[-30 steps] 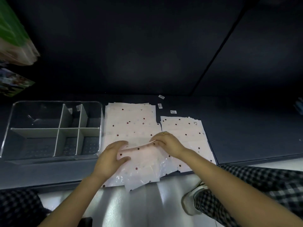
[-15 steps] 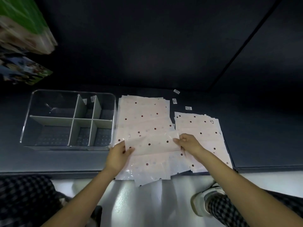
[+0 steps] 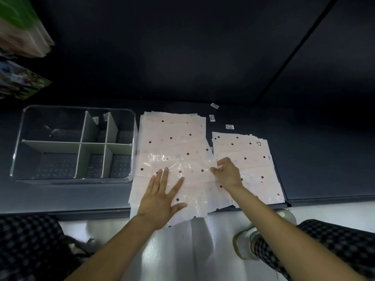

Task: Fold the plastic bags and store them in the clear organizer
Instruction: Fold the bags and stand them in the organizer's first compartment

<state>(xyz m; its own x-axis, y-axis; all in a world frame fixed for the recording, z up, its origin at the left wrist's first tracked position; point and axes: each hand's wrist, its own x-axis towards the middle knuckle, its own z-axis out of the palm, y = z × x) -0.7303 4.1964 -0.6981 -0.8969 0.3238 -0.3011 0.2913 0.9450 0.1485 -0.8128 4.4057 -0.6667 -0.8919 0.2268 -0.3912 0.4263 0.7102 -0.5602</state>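
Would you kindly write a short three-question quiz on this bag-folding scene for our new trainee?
1. True or false: the clear plastic organizer with pale dividers already holds folded bags.
2. Which hand lies flat, fingers spread, on the top pink dotted plastic bag? A) left hand B) right hand
3. Fill in: the organizer stands to the ____ of the larger stack of pink dotted bags.

Key:
1. False; its compartments show no bags.
2. A; the right hand pinches the bag's right edge.
3. Left; the smaller stack of dotted bags lies on the other side.

Bags (image 3: 174,138) pale pink, dark red dots; organizer (image 3: 18,142) clear, grey-green dividers
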